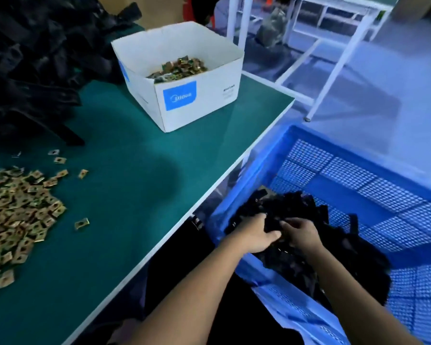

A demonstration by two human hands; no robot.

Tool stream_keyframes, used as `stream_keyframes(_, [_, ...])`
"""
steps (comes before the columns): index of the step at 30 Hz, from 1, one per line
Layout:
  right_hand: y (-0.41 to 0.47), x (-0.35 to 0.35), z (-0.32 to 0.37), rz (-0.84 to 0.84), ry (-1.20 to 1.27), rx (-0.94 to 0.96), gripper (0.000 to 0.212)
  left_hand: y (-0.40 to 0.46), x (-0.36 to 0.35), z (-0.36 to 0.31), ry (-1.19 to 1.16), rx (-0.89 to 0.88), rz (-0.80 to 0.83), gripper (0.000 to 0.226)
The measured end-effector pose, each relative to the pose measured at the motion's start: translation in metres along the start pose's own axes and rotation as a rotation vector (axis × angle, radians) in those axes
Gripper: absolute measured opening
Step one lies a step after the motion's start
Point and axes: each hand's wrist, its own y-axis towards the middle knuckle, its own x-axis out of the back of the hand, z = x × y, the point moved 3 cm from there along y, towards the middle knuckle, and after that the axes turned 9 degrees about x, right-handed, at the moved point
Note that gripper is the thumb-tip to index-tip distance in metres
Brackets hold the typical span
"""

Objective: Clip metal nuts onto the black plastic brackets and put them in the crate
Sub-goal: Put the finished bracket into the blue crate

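Both my hands reach down into the blue mesh crate (358,175) beside the table. My left hand (253,234) and my right hand (302,232) lie close together on a heap of black plastic brackets (291,205) in the crate, fingers curled around dark pieces at the top of the heap. Blur hides exactly what each hand holds. Loose brass-coloured metal nuts (15,215) are spread over the green table (135,183) at the left. A large pile of black brackets (33,63) fills the table's far left corner.
A white cardboard box (197,95) with a blue label holds more metal nuts at the back of the table. The table's white edge runs diagonally next to the crate. White table legs (334,70) stand on the floor beyond.
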Motion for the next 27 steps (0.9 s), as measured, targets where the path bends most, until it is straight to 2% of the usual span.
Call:
stream_keyframes(2, [0.003, -0.006, -0.023, 0.107, -0.266, -0.049, 0.029, 0.004, -0.006, 0.017, 0.108, 0.013, -0.025, 0.058])
stream_keyframes(5, [0.003, -0.01, -0.036, 0.137, -0.409, -0.142, 0.036, 0.003, -0.005, 0.025, 0.231, 0.007, -0.028, 0.052])
stream_keyframes(8, [-0.001, -0.008, -0.012, -0.009, -0.402, -0.07, 0.029, -0.004, 0.011, 0.011, 0.279, -0.065, -0.09, 0.042])
stream_keyframes(10, [-0.006, -0.005, 0.025, -0.12, -0.422, 0.047, 0.019, -0.013, 0.026, -0.007, 0.409, -0.133, -0.188, 0.033])
stream_keyframes(13, [-0.021, 0.004, 0.098, -0.319, -0.417, 0.256, 0.017, -0.037, 0.054, -0.04, 0.552, -0.211, -0.384, 0.017])
stream_keyframes(15, [-0.034, 0.015, 0.148, -0.424, -0.358, 0.413, 0.015, -0.06, 0.077, -0.059, 0.496, -0.263, -0.501, 0.006])
stream_keyframes(19, [-0.065, 0.044, 0.233, -0.598, -0.159, 0.72, 0.012, -0.115, 0.138, -0.074, 0.146, -0.463, -0.549, 0.009])
stream_keyframes(21, [-0.081, 0.043, 0.271, -0.627, -0.102, 0.834, 0.014, -0.141, 0.172, -0.062, 0.042, -0.533, -0.623, 0.015])
stream_keyframes(24, [-0.108, 0.002, 0.331, -0.509, -0.041, 0.987, 0.016, -0.177, 0.218, -0.014, -0.207, -0.545, -0.803, 0.015])
stream_keyframes(27, [-0.139, -0.067, 0.384, -0.234, -0.091, 1.112, 0.014, -0.214, 0.252, 0.056, -0.308, -0.443, -1.065, 0.014])
